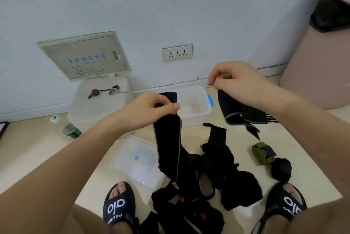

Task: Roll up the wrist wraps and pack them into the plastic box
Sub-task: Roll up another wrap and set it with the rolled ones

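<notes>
Head view is showing a person crouching over a pale tiled floor (236, 135), with a wrist wrap in each hand. On the far left, a green-capped bottle (66, 127) is lying near a lidded white bin (98, 104) carrying a set of keys (113, 90). Nearer the feet, a clear lid (136, 161) is resting flat on the floor.

The left hand (151, 110) is pinching the top end of a long black wrap (168, 139) between thumb and fingers, and the strip is hanging down to a heap of unrolled black wraps (208, 182) between the sandals. Behind that hand, the plastic box (197, 101) is standing open against the wall and appearing to hold no wraps. The right hand (233, 80) is gripping a second wrap (236, 112), its fingers curled on the upper edge while the rest is drooping clear of the floor. Further right, a green rolled wrap (263, 153) and a black rolled wrap (281, 169) are lying just beside each other.

In my judgement the step in hand is sorting and straightening before rolling; the task is at an early stage. The next move is likely calling for one strip to be set down so both hands can be rolling the other tightly from one end.

A wall socket (177, 52) and a metal service panel (85, 55) are sitting low on the wall.
</notes>
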{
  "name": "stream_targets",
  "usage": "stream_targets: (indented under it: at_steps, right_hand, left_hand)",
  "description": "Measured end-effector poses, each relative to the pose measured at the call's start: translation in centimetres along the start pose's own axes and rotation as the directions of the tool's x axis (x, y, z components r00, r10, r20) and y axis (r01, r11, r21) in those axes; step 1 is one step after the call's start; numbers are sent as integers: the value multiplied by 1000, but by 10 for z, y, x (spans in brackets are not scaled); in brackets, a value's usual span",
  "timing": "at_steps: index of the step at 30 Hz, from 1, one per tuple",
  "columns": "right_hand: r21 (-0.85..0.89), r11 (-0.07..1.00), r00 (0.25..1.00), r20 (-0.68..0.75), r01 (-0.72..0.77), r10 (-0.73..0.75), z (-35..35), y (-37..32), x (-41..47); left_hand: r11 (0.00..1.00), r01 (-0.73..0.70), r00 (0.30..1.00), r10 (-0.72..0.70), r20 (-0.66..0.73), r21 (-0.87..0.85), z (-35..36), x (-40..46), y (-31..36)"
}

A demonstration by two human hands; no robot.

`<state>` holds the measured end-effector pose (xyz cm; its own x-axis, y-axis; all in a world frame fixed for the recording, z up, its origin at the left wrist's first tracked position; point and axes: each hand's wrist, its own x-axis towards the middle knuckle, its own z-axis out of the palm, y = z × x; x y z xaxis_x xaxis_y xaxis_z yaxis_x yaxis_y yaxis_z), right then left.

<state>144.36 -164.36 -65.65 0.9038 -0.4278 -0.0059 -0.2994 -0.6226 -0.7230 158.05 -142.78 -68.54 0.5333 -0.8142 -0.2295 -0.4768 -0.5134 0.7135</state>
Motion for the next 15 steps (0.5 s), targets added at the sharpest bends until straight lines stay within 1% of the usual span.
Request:
stream_targets:
  at_steps: [3, 5, 8, 10, 12, 15]
  right_hand:
    - [-8, 999, 999, 18, 40, -39, 6, 2, 0]
    - [46, 997, 998, -34, 58, -56, 9, 3, 0]
    - [276, 960, 995, -101, 36, -8, 7, -4, 0]
    - [395, 919, 995, -84, -14, 52, 5, -9, -2]
    - [481, 874, 994, -39, -67, 97, 5, -12, -3]
    - [567, 813, 985, -15, -133, 171, 7, -14, -5]
  left_hand:
    - [996, 49, 995, -56, -86, -78, 5, 7, -1]
    - [991, 87, 988, -99, -120, -100, 10, 11, -1]
    - [986, 140, 978, -153, -145, -94, 15, 15, -2]
    - [982, 171, 972, -182, -150, -83, 16, 18, -2]
    - [979, 189, 974, -196, -111, -73, 15, 19, 0]
    - [980, 197, 980, -197, 24, 12, 15, 17, 5]
